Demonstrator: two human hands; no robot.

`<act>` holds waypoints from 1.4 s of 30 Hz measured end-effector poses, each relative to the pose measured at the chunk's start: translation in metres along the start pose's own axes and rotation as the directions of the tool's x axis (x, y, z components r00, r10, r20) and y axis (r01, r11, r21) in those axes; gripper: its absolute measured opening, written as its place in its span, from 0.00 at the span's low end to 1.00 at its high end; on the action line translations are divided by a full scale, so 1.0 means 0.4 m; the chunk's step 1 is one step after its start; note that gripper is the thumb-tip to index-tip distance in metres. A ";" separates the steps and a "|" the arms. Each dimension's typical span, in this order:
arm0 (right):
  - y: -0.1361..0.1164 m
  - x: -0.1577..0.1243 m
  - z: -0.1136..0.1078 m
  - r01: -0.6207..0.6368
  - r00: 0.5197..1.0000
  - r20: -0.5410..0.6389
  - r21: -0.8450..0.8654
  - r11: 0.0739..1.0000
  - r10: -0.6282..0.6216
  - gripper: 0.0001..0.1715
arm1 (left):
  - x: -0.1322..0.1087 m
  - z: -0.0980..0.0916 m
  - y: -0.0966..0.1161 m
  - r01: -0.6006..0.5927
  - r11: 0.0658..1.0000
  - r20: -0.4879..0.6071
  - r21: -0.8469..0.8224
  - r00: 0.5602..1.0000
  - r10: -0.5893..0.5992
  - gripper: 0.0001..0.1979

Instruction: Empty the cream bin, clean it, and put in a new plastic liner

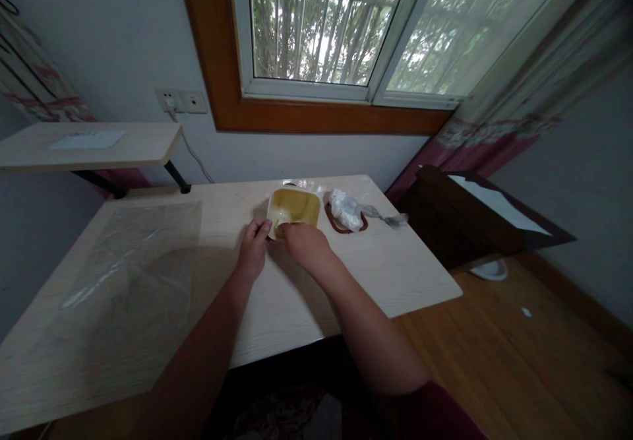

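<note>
A square plastic container [297,204] with a yellowish inside stands near the back of the pale wooden table [291,308]. At its near left corner my left hand [254,249] is closed on the rim, thumb on top. My right hand [307,242] reaches over the near rim with its fingers curled down into the container. Whatever those fingers hold, if anything, is hidden by the hand. Just right of the container lies a crumpled white plastic bag [346,209], partly over a reddish-brown ring-shaped piece [363,223].
A clear plastic sheet [143,255] lies flat on the table's left side. Back left stands a raised shelf [89,146] on black legs. A socket [180,101] with a cable is on the wall. Beyond the table's right edge is a dark brown piece of furniture [445,222].
</note>
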State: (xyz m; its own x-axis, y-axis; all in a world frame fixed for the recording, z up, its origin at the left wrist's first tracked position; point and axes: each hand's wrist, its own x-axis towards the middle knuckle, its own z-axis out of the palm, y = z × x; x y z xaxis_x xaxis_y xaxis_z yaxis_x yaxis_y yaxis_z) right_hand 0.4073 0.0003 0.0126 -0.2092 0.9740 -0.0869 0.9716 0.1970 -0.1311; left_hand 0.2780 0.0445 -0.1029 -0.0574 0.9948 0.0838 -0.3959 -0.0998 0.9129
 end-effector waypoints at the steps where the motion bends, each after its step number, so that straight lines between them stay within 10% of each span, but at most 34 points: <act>1: -0.006 0.010 0.000 0.014 1.000 -0.001 -0.011 1.000 -0.014 0.19 | -0.001 0.001 0.001 0.013 1.000 0.016 -0.024 1.000 -0.013 0.19; 22: 0.042 0.223 0.074 -0.071 0.986 0.158 0.131 0.989 0.050 0.25 | 0.001 -0.005 -0.006 0.088 0.977 0.108 -0.196 0.992 -0.067 0.17; 42: 0.050 0.219 0.096 0.001 0.997 0.075 0.185 0.983 -0.016 0.31 | 0.002 -0.008 -0.014 0.004 1.000 0.034 0.020 0.999 -0.005 0.19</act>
State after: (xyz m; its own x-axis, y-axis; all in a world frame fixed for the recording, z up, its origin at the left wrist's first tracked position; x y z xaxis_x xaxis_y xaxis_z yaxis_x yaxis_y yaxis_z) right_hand 0.4042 0.0852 -0.0357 -0.2320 0.9597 -0.1588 0.9340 0.1741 -0.3121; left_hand 0.2773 0.0458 -0.1092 -0.0246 0.9954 0.0925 -0.3776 -0.0949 0.9211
